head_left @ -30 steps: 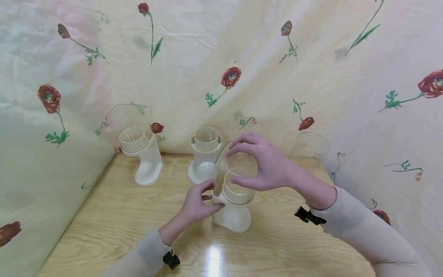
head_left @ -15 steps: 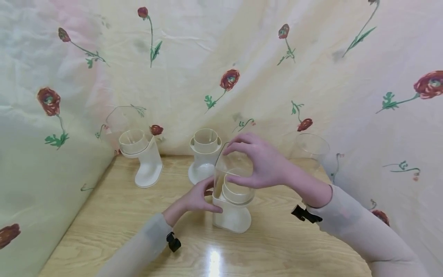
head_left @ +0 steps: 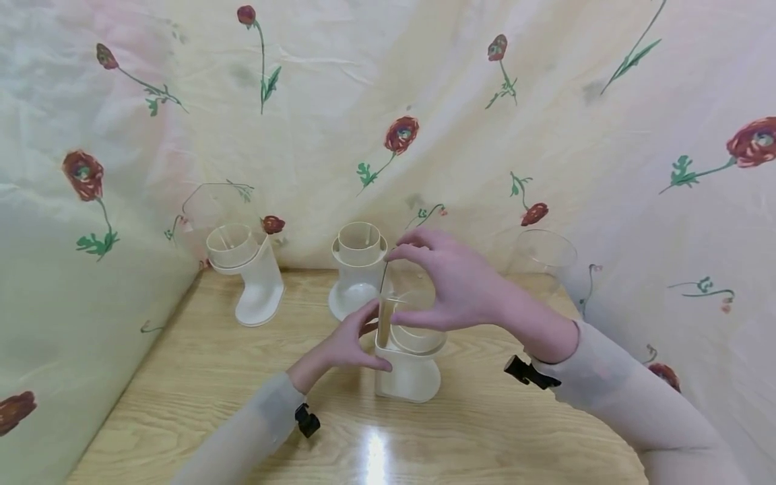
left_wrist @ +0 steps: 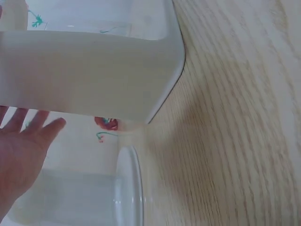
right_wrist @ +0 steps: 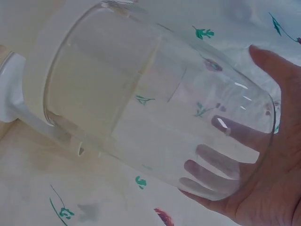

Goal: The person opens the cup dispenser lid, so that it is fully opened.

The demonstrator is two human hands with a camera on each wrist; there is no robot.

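Note:
A dispenser-like piece stands at mid-table: a white base (head_left: 409, 377) with a round collar (head_left: 418, 337) and a tall clear container (right_wrist: 188, 117) rising above it. My right hand (head_left: 455, 279) cups the container's top end from the right; in the right wrist view the fingers curve behind the clear wall and the thumb lies on the opposite side. My left hand (head_left: 348, 340) holds the base's flat side, thumb at the front and fingers towards the back. In the left wrist view, fingers (left_wrist: 33, 122) lie along the edge of the flat white panel (left_wrist: 89, 70).
Another white base (head_left: 257, 293) with a clear container stands at back left. A third white base (head_left: 358, 269) with a round foot stands behind my left hand. A clear cup-shaped container (head_left: 545, 256) stands at back right. Flowered cloth (head_left: 303, 135) surrounds the wooden table (head_left: 291, 424).
The dispenser-like piece has turned slightly, so its flat side faces differently. My left hand has moved a little up and my right hand slightly left, both staying around the piece.

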